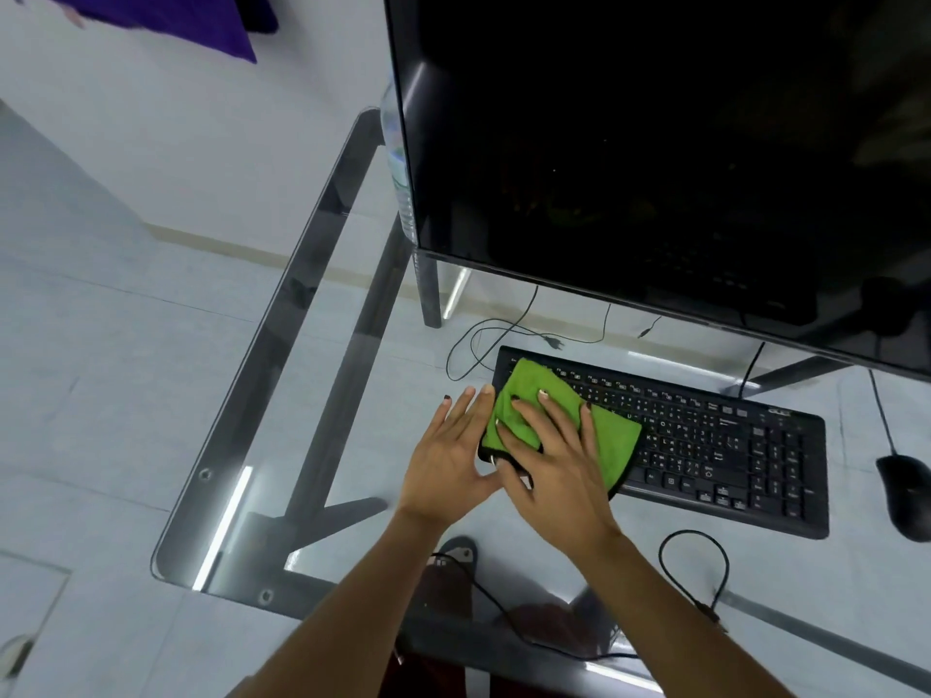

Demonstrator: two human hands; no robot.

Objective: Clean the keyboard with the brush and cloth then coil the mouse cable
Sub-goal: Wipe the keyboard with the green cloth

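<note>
A black keyboard lies on the glass desk under the monitor. A green cloth covers the keyboard's left end. My right hand presses flat on the cloth with its fingers spread. My left hand lies beside it with straight fingers, touching the cloth's left edge and the keyboard's left end. A black mouse sits at the right edge, and its cable runs up behind the keyboard. No brush is in view.
A large dark monitor stands over the back of the desk. A clear plastic bottle stands at its left edge. A looped black cable lies in front of the keyboard. More cables show on the floor through the glass.
</note>
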